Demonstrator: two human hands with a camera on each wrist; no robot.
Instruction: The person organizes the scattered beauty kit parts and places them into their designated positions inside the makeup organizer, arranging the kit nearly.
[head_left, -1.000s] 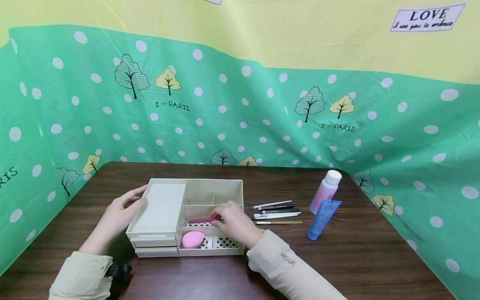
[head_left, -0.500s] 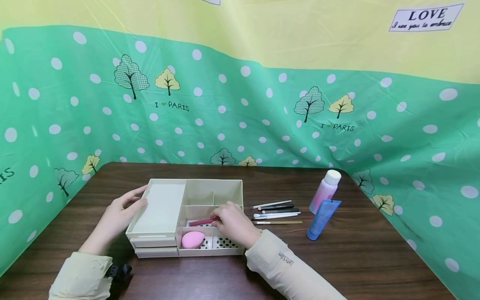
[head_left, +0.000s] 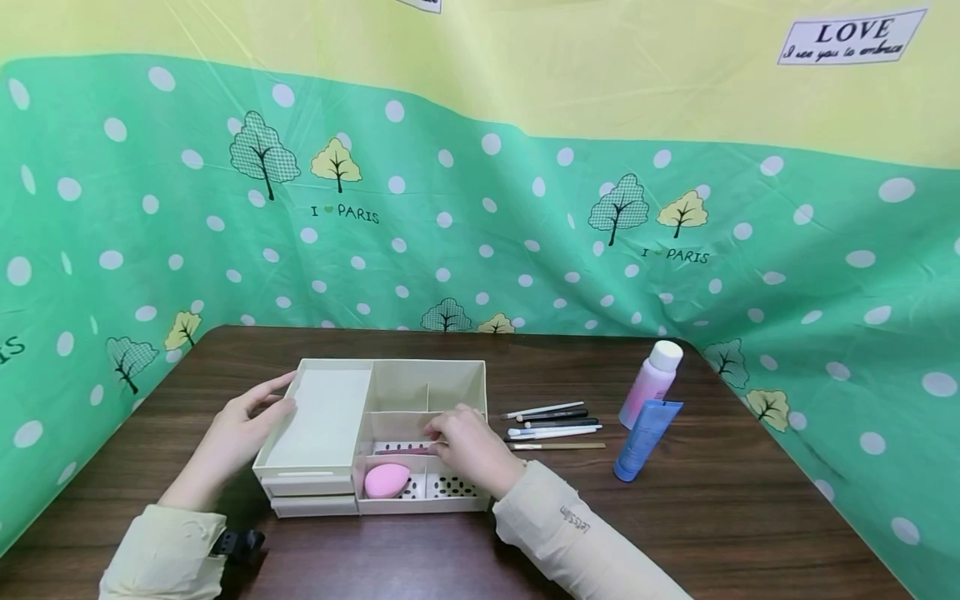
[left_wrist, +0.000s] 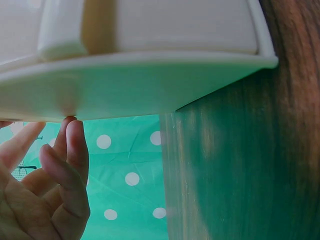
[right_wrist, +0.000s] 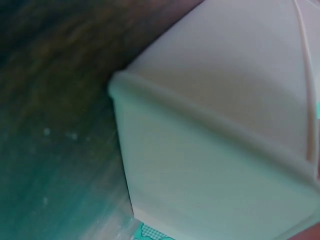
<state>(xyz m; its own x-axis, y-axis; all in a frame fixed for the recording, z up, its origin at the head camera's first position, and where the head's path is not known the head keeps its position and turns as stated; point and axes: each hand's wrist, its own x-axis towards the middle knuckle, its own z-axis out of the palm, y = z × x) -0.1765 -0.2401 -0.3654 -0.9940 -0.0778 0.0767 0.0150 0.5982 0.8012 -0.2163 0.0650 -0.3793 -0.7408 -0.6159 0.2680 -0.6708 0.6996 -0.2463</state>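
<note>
A cream organizer box [head_left: 322, 417] stands on the table, its left part a flat-topped stack of drawers. My left hand [head_left: 238, 437] touches the box's left side; in the left wrist view the fingertips of that hand [left_wrist: 55, 185] press its side wall. My right hand [head_left: 472, 450] reaches into the middle open compartment, thumb and index finger pinching the right end of a slim dark pink stick [head_left: 401, 452]. This stick lies low and level behind the front divider, which partly hides it. The right wrist view shows mainly the box's outer wall [right_wrist: 210, 165].
In the front compartment sits a pink makeup sponge [head_left: 386, 481]. Several makeup brushes [head_left: 555, 431] lie right of the box. Beyond them a pink bottle with a white cap [head_left: 651, 383] and a blue tube [head_left: 647, 440] stand upright. A patterned curtain [head_left: 480, 208] hangs behind the table.
The pink stick, slanted up into my right fingers before, has sunk lower and lies level in the middle compartment. My left hand stays against the box.
</note>
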